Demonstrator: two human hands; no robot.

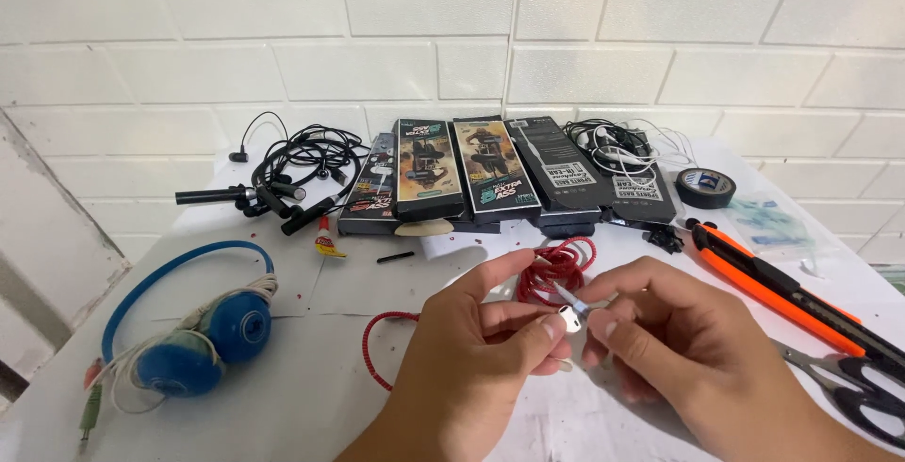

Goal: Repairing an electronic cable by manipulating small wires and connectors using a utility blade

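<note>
a white table (283,405) stands against a white brick wall (424,38).

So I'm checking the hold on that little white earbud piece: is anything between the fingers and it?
Nothing visible. The left hand pinches the white earbud piece directly between thumb and forefinger, and the right hand holds a thin metal tool whose tip meets it. The red cable lies coiled behind, off the grip.

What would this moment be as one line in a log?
left hand: pinches small white earpiece | right hand: touches it | red cable: coiled behind | blue headphones: left on table
</note>
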